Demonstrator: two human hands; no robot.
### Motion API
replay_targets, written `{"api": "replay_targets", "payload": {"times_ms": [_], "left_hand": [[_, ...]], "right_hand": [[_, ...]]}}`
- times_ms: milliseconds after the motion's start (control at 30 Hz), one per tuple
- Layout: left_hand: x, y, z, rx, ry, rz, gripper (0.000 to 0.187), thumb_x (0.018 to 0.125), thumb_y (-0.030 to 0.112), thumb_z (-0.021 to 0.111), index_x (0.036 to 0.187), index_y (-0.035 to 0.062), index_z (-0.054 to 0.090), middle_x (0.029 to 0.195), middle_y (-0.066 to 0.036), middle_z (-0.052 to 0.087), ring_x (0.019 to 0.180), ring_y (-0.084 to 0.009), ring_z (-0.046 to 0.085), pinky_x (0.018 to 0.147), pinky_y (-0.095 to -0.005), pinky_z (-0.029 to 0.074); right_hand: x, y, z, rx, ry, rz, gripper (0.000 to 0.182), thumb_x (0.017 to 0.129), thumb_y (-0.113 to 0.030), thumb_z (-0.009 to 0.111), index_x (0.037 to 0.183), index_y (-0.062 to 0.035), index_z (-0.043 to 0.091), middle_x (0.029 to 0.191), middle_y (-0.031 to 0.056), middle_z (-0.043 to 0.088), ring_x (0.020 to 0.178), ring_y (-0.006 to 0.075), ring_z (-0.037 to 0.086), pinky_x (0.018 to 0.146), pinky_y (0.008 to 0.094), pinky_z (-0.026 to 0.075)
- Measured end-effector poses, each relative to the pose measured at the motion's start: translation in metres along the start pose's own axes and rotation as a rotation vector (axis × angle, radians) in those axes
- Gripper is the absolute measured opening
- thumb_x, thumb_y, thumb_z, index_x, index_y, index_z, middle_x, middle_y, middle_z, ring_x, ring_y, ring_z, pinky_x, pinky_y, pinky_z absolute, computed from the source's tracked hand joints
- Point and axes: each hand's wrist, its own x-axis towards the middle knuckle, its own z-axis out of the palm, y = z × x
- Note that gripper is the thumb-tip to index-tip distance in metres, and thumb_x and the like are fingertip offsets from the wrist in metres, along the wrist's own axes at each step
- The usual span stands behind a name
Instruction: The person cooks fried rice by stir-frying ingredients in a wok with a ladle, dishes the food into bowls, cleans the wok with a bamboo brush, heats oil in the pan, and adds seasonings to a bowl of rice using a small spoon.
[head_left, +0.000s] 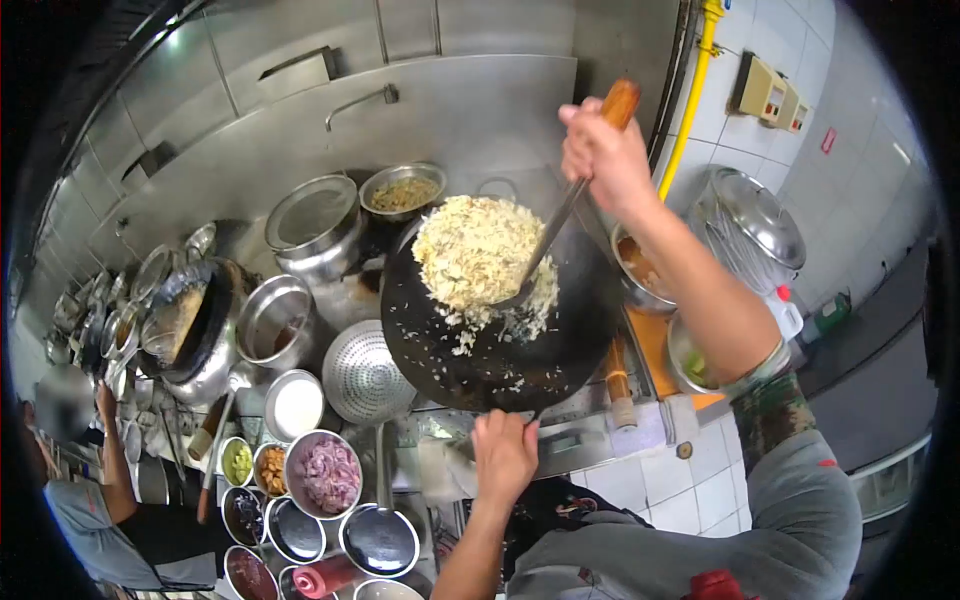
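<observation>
A black wok (450, 380) sits on the range in front of me. Yellowish-white fried rice (475, 245) is heaped toward its far side, with loose grains scattered over the near wall. My right hand (605, 155) is closed around the wooden-handled wok ladle (562, 222), held at a slant above the wok. The ladle's head lies against the rice and is partly hidden by it. At the near rim of the wok, my left hand (503, 455) is closed on its edge; the exact grip under the fingers is hidden.
Left of the wok lie a perforated strainer (362, 370), a bowl of chopped red onion (323, 475) and a white-filled bowl (294, 405). Pots stand behind. A co-worker (95, 520) stands at far left. To the right is a steel lid (755, 220).
</observation>
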Motion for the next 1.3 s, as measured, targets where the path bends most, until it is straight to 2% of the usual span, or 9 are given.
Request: {"api": "replay_targets", "payload": {"times_ms": [133,233,333,433,600,800,1033,1133,1300], "left_hand": [[0.06,-0.029,0.008,0.047,0.028,0.031,0.014,0.085,0.016,0.068,0.085,0.0044,0.06,0.09,-0.014,0.055,0.091,-0.0358,0.051,0.075,-0.0463,0.042],[0.079,-0.05,0.023,0.041,0.064,0.047,0.013,0.083,0.015,0.069,0.085,0.0051,0.06,0.088,-0.014,0.055,0.088,-0.0361,0.051,0.074,-0.046,0.041],[0.088,-0.05,0.029,0.058,0.021,0.024,0.015,0.084,0.016,0.069,0.089,0.0054,0.061,0.09,-0.013,0.056,0.09,-0.0355,0.052,0.075,-0.0463,0.041],[0.086,-0.038,0.015,0.098,-0.012,-0.018,0.02,0.085,0.019,0.069,0.098,0.0056,0.063,0.097,-0.013,0.058,0.095,-0.0345,0.053,0.078,-0.0452,0.042],[0.097,-0.012,-0.007,0.174,-0.018,-0.044,0.034,0.084,0.022,0.072,0.112,0.0051,0.064,0.106,-0.012,0.061,0.101,-0.0329,0.056,0.079,-0.0439,0.042],[0.086,0.002,-0.007,0.129,-0.101,0.02,0.017,0.084,0.018,0.072,0.086,0.0034,0.064,0.085,-0.014,0.059,0.084,-0.0345,0.053,0.073,-0.0431,0.041],[0.054,-0.001,0.042,0.172,0.004,-0.057,0.012,0.082,0.015,0.071,0.084,0.0068,0.063,0.082,-0.013,0.058,0.082,-0.0348,0.054,0.072,-0.0437,0.041],[-0.01,0.006,0.033,0.081,-0.073,-0.078,0.013,0.079,0.014,0.073,0.085,0.0059,0.065,0.079,-0.014,0.06,0.079,-0.035,0.056,0.074,-0.0442,0.042],[0.072,0.037,-0.019,-0.046,0.087,0.032,0.015,0.076,0.015,0.074,0.082,0.0051,0.064,0.083,-0.013,0.061,0.081,-0.0351,0.055,0.074,-0.0443,0.042]], "right_hand": [[0.016,-0.026,0.008,0.056,0.147,0.01,0.021,0.09,-0.011,0.063,0.081,-0.0135,0.044,0.053,-0.0055,0.038,0.037,0.012,0.037,0.036,0.03,0.034],[0.01,-0.024,-0.012,0.282,-0.107,-0.121,0.021,0.091,-0.012,0.063,0.082,-0.0145,0.044,0.054,-0.0048,0.039,0.039,0.0118,0.038,0.037,0.0298,0.034],[0.016,0.065,-0.013,-0.093,0.507,0.182,0.022,0.091,-0.013,0.064,0.082,-0.0157,0.044,0.053,-0.0043,0.038,0.038,0.0119,0.037,0.037,0.0296,0.033],[0.023,0.069,-0.015,0.263,-0.096,0.171,0.022,0.091,-0.013,0.064,0.082,-0.0165,0.044,0.053,-0.0036,0.038,0.039,0.0121,0.037,0.038,0.0294,0.033],[0.047,0.083,-0.028,0.488,0.01,0.211,0.027,0.09,-0.016,0.065,0.076,-0.0175,0.043,0.051,-0.0044,0.034,0.038,0.0129,0.034,0.038,0.0322,0.031],[0.11,0.049,-0.048,0.411,-0.067,0.461,0.031,0.089,-0.014,0.063,0.068,-0.0166,0.04,0.05,-0.0065,0.034,0.038,0.0111,0.033,0.037,0.0278,0.027],[0.041,0.014,0.0,-0.143,0.166,0.243,0.03,0.091,-0.009,0.06,0.069,-0.0132,0.04,0.052,-0.0044,0.04,0.037,0.0094,0.034,0.036,0.0299,0.032],[0.037,-0.003,-0.036,0.154,0.107,0.125,0.032,0.09,-0.011,0.063,0.069,-0.0143,0.039,0.051,-0.0053,0.038,0.038,0.0092,0.035,0.037,0.0295,0.033],[0.036,-0.003,-0.021,0.179,0.106,0.266,0.037,0.09,-0.017,0.065,0.065,-0.0191,0.037,0.047,-0.0076,0.032,0.036,0.009,0.03,0.036,0.0273,0.026]]}}
